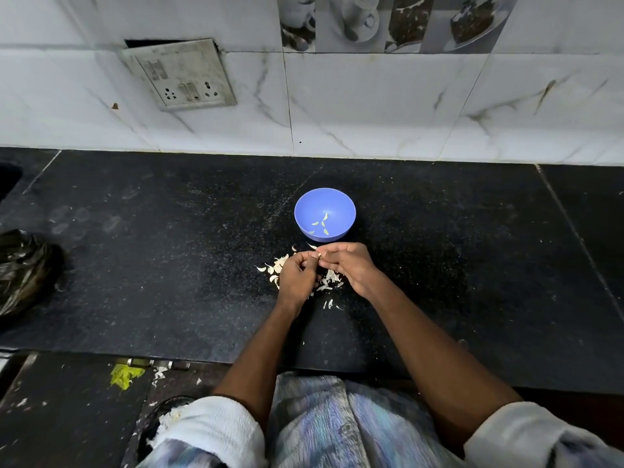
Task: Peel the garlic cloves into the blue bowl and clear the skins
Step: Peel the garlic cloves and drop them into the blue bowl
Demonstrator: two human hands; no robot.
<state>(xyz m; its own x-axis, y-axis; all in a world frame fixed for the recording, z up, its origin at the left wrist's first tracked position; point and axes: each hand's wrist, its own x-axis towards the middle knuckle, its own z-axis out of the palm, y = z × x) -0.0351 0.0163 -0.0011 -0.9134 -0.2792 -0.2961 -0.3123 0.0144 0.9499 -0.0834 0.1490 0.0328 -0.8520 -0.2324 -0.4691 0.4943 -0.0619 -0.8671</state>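
My hands meet just short of the blue bowl (325,214), which stands at twelve o'clock and blocks a straight reach to the wall (371,106). Loose skins (329,280) lie under my wrists, and a heap of garlic (275,266) sits at ten o'clock. The black counter (472,265) lies open toward three o'clock. At nine o'clock, a crumpled black bag (25,268) sits at the counter's edge.

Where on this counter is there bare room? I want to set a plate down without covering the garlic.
Bare counter lies right of the blue bowl and right hand, out to the slab seam, and left, between the skins pile and the black bag. It is crowded just in front of the bowl, where both hands, left hand included, work over scattered skins.
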